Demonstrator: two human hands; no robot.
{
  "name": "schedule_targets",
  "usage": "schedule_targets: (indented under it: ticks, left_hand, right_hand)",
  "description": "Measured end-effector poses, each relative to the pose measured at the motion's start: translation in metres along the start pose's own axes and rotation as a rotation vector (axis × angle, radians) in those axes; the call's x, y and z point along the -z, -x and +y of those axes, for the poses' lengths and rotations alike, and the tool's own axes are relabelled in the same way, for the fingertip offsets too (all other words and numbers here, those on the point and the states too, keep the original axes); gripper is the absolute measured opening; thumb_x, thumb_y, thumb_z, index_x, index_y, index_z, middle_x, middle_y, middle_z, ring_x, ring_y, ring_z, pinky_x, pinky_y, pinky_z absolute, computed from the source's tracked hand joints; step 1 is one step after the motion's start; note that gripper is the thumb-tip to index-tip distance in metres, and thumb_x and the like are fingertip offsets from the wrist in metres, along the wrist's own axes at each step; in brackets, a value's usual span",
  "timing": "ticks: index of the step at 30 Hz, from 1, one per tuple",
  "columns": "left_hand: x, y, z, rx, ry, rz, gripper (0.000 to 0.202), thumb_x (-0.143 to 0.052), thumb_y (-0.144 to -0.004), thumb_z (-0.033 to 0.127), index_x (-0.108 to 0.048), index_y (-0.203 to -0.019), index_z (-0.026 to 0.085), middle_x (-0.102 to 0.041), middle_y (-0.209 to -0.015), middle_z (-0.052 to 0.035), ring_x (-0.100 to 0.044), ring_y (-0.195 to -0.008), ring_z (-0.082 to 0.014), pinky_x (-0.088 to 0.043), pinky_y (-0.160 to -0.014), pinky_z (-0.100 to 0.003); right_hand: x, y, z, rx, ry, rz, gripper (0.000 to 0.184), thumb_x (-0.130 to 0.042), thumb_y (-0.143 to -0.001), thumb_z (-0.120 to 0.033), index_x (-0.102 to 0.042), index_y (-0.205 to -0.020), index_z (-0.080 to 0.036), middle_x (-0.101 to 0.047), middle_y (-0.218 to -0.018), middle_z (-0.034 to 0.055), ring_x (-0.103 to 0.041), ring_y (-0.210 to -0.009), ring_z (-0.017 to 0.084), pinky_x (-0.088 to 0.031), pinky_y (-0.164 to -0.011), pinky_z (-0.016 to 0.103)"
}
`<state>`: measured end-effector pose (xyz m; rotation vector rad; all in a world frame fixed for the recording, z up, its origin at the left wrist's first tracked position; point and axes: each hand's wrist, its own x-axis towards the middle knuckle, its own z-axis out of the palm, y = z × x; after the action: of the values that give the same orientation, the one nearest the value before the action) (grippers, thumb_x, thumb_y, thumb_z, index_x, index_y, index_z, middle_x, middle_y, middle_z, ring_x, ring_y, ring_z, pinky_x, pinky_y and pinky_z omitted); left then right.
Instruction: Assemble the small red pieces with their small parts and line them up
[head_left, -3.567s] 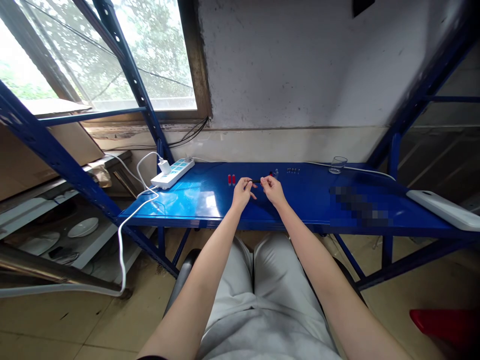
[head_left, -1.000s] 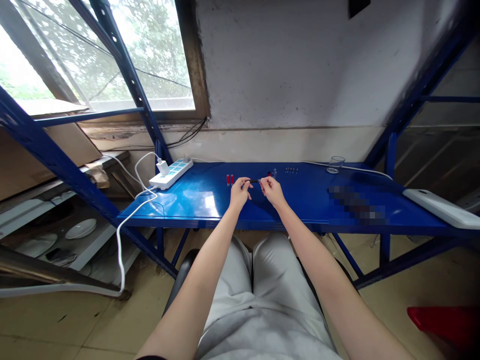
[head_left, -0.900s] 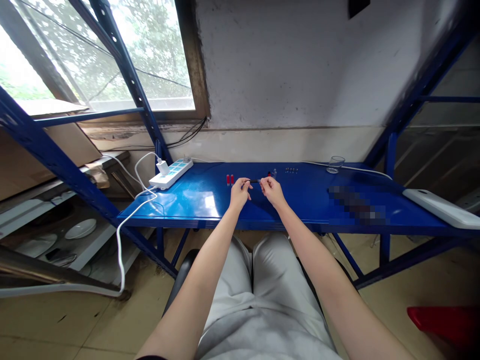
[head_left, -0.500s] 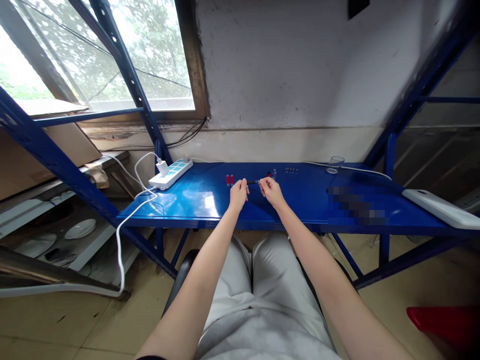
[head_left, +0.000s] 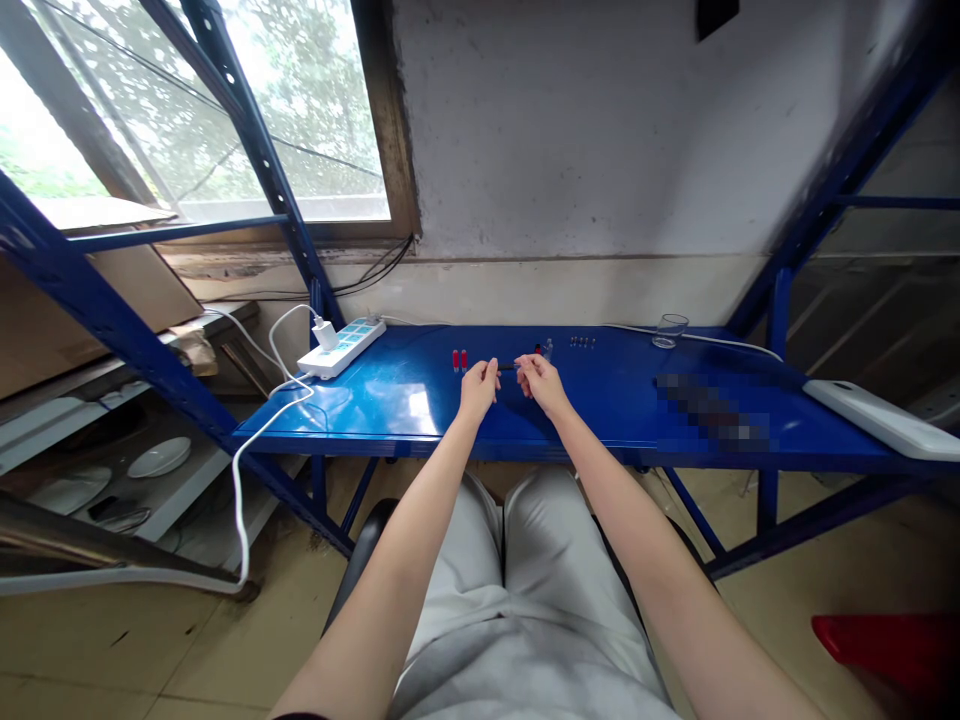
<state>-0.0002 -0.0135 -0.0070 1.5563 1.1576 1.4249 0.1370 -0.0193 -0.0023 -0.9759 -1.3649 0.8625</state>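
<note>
From my remote view, I advise aligning the slim black rod (head_left: 507,366) squarely, left hand (head_left: 478,388) gripping one end, right hand (head_left: 542,381) apparently pinching the other

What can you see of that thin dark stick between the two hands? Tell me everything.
The thin dark stick looks straight, slender and nearly black; its material can't be told. It runs roughly level, left to right, over the blue table. The left hand pinches its left part, and the right hand is at its right end, though whether it grips there is unclear. Only a short middle stretch shows.
</note>
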Motion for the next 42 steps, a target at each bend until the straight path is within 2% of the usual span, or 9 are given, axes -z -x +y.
schedule_targets:
  ticks: [3,6,12,14,19,22,31,38,42]
  left_hand:
    - [-0.001,0.001,0.000,-0.034,-0.018,-0.065,0.035,-0.042,-0.085,0.048,-0.052,-0.072,0.017,-0.052,-0.054,0.0042,-0.041,-0.033,-0.0042,-0.033,-0.039,-0.018]
    - [0.000,0.002,0.001,-0.040,-0.008,-0.053,0.031,-0.041,-0.085,0.045,-0.050,-0.075,0.018,-0.052,-0.056,0.0044,-0.042,-0.034,-0.0044,-0.033,-0.038,-0.018]
    - [0.004,0.001,0.003,-0.028,0.081,0.161,0.033,-0.038,-0.087,0.047,-0.046,-0.073,0.018,-0.052,-0.060,0.0039,-0.040,-0.033,-0.0034,-0.033,-0.038,-0.019]
    - [0.005,0.000,0.004,0.000,0.109,0.180,0.034,-0.041,-0.085,0.049,-0.048,-0.073,0.017,-0.052,-0.060,0.0038,-0.040,-0.034,-0.0033,-0.033,-0.038,-0.019]
    - [0.003,0.002,0.006,0.049,0.106,-0.037,0.036,-0.057,-0.074,0.051,-0.056,-0.072,0.015,-0.054,-0.055,0.0022,-0.043,-0.036,-0.0046,-0.032,-0.038,-0.019]
    - [0.001,0.002,0.006,0.049,0.117,-0.104,0.037,-0.060,-0.071,0.051,-0.058,-0.073,0.014,-0.055,-0.054,0.0017,-0.044,-0.035,-0.0049,-0.031,-0.037,-0.018]
    - [0.002,-0.003,0.000,0.068,0.186,-0.007,0.036,-0.061,-0.071,0.049,-0.059,-0.072,0.013,-0.054,-0.051,0.0025,-0.042,-0.033,-0.0039,-0.028,-0.035,-0.018]
    - [0.003,-0.002,0.000,0.031,0.128,-0.034,0.035,-0.058,-0.074,0.045,-0.066,-0.083,0.012,-0.053,-0.051,0.0024,-0.041,-0.034,-0.0040,-0.031,-0.037,-0.018]
    - [0.003,-0.001,0.002,0.008,0.100,-0.039,0.037,-0.057,-0.075,0.045,-0.068,-0.088,0.011,-0.054,-0.055,0.0016,-0.042,-0.035,-0.0039,-0.033,-0.038,-0.018]
  right_hand:
    - [0.003,-0.002,0.005,0.023,0.014,0.052,0.041,-0.051,-0.075,-0.061,-0.053,-0.079,-0.019,-0.043,-0.052,-0.0048,-0.037,-0.041,0.007,-0.029,-0.039,0.022]
    - [0.005,-0.004,0.009,0.044,0.001,0.057,0.039,-0.054,-0.074,-0.058,-0.054,-0.081,-0.020,-0.043,-0.054,-0.0044,-0.038,-0.043,0.008,-0.030,-0.040,0.022]
    - [0.005,-0.003,0.005,0.088,0.024,0.114,0.035,-0.051,-0.077,-0.055,-0.054,-0.082,-0.020,-0.047,-0.059,-0.0023,-0.042,-0.049,0.009,-0.034,-0.044,0.022]
    - [0.006,-0.001,0.002,0.113,0.035,0.146,0.036,-0.049,-0.079,-0.054,-0.056,-0.082,-0.019,-0.050,-0.060,-0.0017,-0.042,-0.049,0.009,-0.035,-0.046,0.023]
    - [0.007,0.002,-0.003,0.184,0.122,0.205,0.038,-0.047,-0.080,-0.055,-0.059,-0.080,-0.018,-0.060,-0.066,0.0027,-0.052,-0.057,0.012,-0.043,-0.056,0.025]
    - [0.006,0.002,-0.003,0.178,0.152,0.156,0.040,-0.049,-0.079,-0.055,-0.061,-0.080,-0.018,-0.065,-0.071,0.0055,-0.060,-0.067,0.015,-0.047,-0.067,0.028]
    - [0.000,0.002,-0.003,-0.021,0.118,-0.157,0.044,-0.064,-0.065,-0.058,-0.063,-0.078,-0.016,-0.066,-0.067,0.0065,-0.063,-0.065,0.018,-0.049,-0.066,0.031]
    - [0.002,0.000,-0.001,0.073,0.222,-0.109,0.041,-0.062,-0.066,-0.056,-0.064,-0.074,-0.016,-0.066,-0.076,0.0062,-0.058,-0.070,0.016,-0.046,-0.068,0.029]
    - [0.001,0.002,-0.003,0.021,0.202,-0.158,0.041,-0.061,-0.065,-0.056,-0.062,-0.072,-0.016,-0.063,-0.072,0.0047,-0.055,-0.065,0.015,-0.043,-0.063,0.028]
